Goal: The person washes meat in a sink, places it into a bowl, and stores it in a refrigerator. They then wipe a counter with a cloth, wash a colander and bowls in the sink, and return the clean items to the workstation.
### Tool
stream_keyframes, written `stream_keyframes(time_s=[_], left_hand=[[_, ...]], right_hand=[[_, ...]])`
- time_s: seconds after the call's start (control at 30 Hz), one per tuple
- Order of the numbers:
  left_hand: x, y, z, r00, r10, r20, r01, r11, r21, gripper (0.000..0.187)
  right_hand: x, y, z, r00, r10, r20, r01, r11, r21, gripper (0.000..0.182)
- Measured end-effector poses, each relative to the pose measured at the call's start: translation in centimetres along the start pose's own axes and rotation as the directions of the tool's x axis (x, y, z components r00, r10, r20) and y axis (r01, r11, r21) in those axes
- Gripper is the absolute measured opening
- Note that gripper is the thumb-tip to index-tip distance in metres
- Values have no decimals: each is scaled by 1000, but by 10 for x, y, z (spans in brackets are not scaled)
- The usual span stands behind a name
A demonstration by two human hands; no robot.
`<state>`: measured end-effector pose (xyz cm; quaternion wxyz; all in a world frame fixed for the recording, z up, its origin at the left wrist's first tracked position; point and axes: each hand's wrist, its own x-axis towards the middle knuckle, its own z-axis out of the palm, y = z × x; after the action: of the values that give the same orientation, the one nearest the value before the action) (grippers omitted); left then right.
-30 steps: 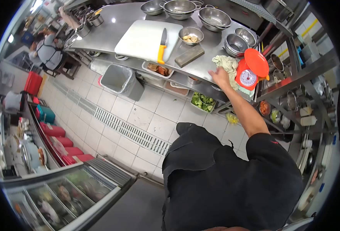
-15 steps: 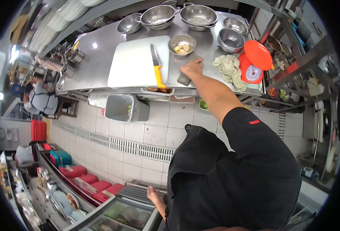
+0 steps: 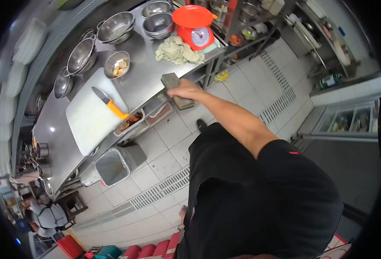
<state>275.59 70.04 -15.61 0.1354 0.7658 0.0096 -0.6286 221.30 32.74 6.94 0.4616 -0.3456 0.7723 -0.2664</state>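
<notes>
My right hand (image 3: 184,90) is wrapped round a grey rectangular sharpening stone (image 3: 170,80), held just off the front edge of the steel table (image 3: 143,86). Low in the view, my left hand (image 3: 183,214) hangs beside the black apron, mostly hidden, its fingers too blurred to read. On the table, a yellow-handled knife (image 3: 118,110) lies across a white cutting board (image 3: 81,113). A small steel bowl (image 3: 117,64) with pale peeled pieces stands behind the board's right end. A crumpled cloth (image 3: 178,50) lies beyond the stone.
A red kitchen scale (image 3: 195,32) and stacked bowls (image 3: 158,26) stand at the table's far end. Below its front edge are a food tub (image 3: 130,123) and a lined grey bin (image 3: 112,166). A person (image 3: 48,215) is at the far left. A shelf post borders the right end.
My right hand has lifted the sharpening stone off the table and brought it past the front edge. The view has turned to the right, and my left hand is now mostly hidden.
</notes>
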Motion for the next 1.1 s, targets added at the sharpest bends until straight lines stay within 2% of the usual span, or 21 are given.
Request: stream_keyframes(time_s=[0.03,0.1,0.13,0.17,0.23,0.27,0.33,0.4,0.47,0.53,0.6,0.67,0.73,0.8,0.9,0.97,1.03,1.1], left_hand=[[6,24,-7,999,45,-1,-44,999,13,31],[22,78,-14,987,162,8,-162,987,21,30],[30,106,-14,976,220,5,-220,975,22,30],[9,133,1,952,299,-70,-292,951,99,28],[10,185,25,931,359,-62,-349,928,129,26],[-9,204,54,911,406,-71,-391,906,163,30],[-23,235,109,902,431,-25,-413,878,241,41],[-31,250,169,885,463,54,-458,842,283,41],[-41,245,236,866,481,140,-498,799,337,42],[-60,229,307,846,483,225,-532,746,401,44],[-85,201,380,845,444,297,-533,669,517,42],[-106,175,455,833,404,379,-553,565,612,42],[-124,150,511,824,345,449,-565,437,700,42],[-136,130,561,828,327,455,-557,386,735,38],[-140,109,625,830,285,480,-549,264,793,37],[-142,99,669,833,267,484,-536,178,825,38],[-145,94,715,837,250,487,-528,135,838,39],[-140,93,764,849,241,470,-506,116,855,43]], right_hand=[[-14,21,-14,996,-16,92,-4,977,211,55],[-49,68,-37,985,36,168,-108,890,443,57],[-71,93,-48,988,59,141,-125,843,523,50],[-92,122,-62,989,87,118,-141,786,601,43],[-125,194,-93,979,171,115,-204,736,646,34],[-140,234,-106,976,213,47,-187,706,683,32],[-180,307,-140,926,377,9,-246,586,772,39],[-225,374,-166,863,503,-55,-217,467,857,42],[-264,446,-187,763,643,-64,-205,334,920,35],[-306,501,-203,658,749,-84,-149,238,960,37],[-350,515,-223,633,769,-85,-94,186,978,44],[-379,554,-231,552,831,-71,-62,126,990,50],[-406,599,-239,591,807,-5,-90,72,993,54],[-420,615,-250,503,864,-18,-62,56,996,51],[-427,651,-273,557,830,27,37,-57,998,37],[-419,664,-295,511,859,35,73,-84,994,33],[-407,695,-315,521,851,60,42,-95,995,37],[-397,717,-337,508,848,152,-6,-172,985,40]])
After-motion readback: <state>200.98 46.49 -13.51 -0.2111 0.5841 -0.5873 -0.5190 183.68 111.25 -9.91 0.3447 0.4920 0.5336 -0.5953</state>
